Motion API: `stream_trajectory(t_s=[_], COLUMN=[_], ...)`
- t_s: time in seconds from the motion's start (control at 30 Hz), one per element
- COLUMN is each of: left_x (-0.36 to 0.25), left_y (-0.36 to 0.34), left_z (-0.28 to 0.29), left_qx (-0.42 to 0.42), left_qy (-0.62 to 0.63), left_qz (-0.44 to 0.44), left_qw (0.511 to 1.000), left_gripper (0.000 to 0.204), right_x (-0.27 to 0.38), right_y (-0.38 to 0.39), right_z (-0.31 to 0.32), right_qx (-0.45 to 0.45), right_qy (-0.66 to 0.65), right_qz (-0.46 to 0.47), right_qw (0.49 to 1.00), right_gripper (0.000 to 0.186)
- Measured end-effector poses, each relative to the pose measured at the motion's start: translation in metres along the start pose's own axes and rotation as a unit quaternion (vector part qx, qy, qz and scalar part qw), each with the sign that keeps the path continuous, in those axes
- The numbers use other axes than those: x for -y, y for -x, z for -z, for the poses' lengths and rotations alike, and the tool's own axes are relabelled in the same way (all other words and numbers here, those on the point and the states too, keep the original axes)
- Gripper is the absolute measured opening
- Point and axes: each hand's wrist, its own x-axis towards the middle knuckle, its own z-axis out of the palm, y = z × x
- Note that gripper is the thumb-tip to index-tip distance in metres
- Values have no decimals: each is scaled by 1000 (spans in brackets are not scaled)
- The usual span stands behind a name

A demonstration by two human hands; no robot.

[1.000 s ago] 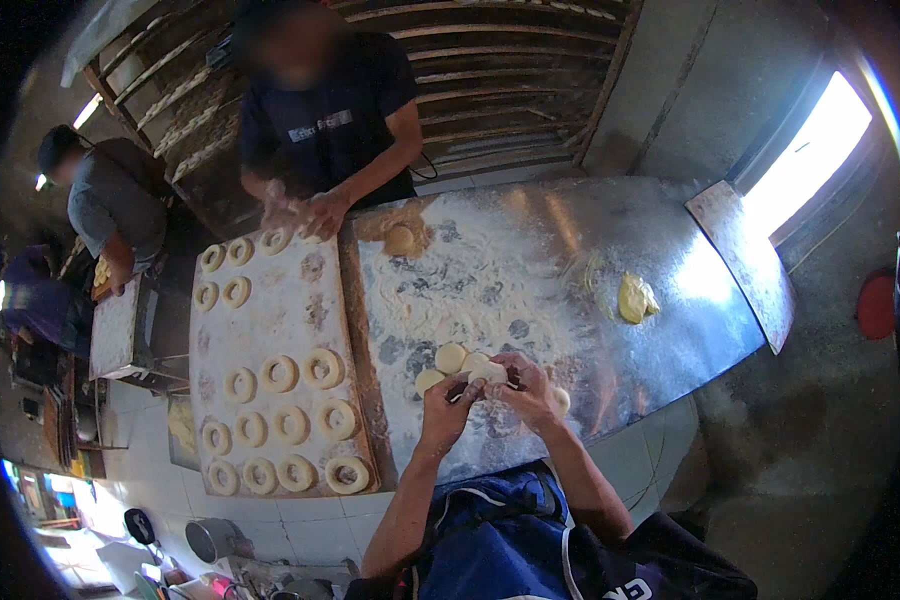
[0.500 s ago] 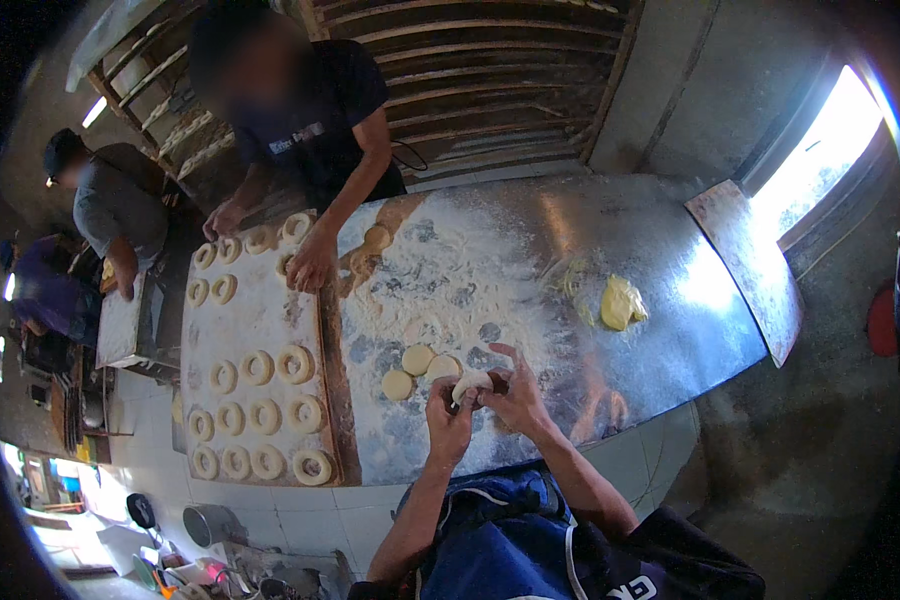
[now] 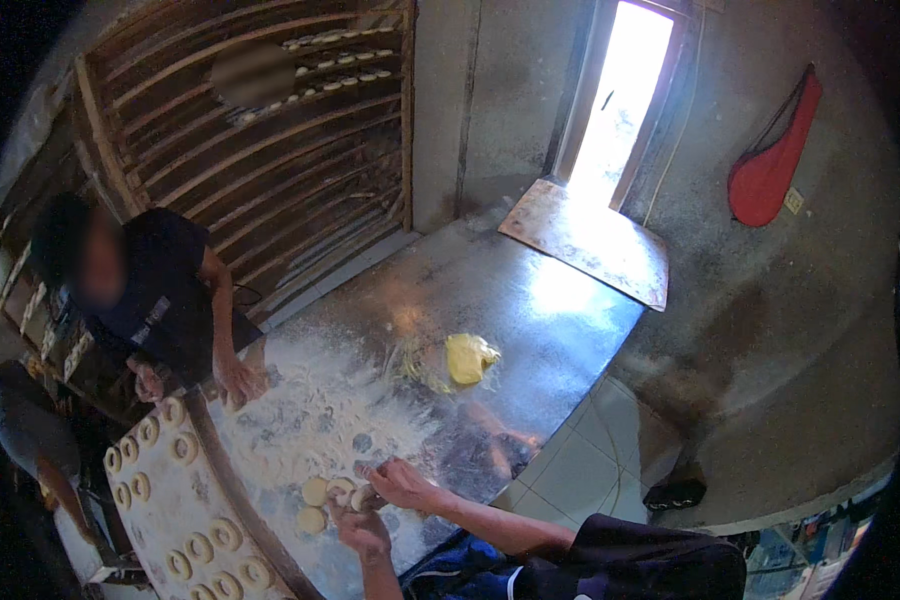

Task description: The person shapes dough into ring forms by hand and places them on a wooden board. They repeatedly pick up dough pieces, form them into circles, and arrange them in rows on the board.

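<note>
Dough piece (image 3: 362, 495) seemingly pinched between left hand (image 3: 362, 532) and right hand (image 3: 402, 484).

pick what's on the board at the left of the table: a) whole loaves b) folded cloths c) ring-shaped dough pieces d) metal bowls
c: the board carries rows of pale dough rings, each with a hole in the middle, next to the floured table.

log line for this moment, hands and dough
left hand on dough piece | right hand pinching same piece | two dough rounds beside on floured metal table | tray of dough rings left
</note>
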Motion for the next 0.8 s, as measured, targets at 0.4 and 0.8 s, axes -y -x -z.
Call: stream_trajectory(t_s=[0.4,0.8], left_x=[7,-27], left_y=[-23,-20], left_z=[21,107], left_qx=[-127,-77], left_qy=[44,-371], left_qz=[32,-127], left_qw=[990,917], left_gripper=[39,37], right_x=[30,71], right_y=[2,14], right_z=[-36,-92], right_qx=[-109,23], right_qy=[-131,-309], right_qz=[-40,-30], right_qw=[985,950], right_gripper=[59,50])
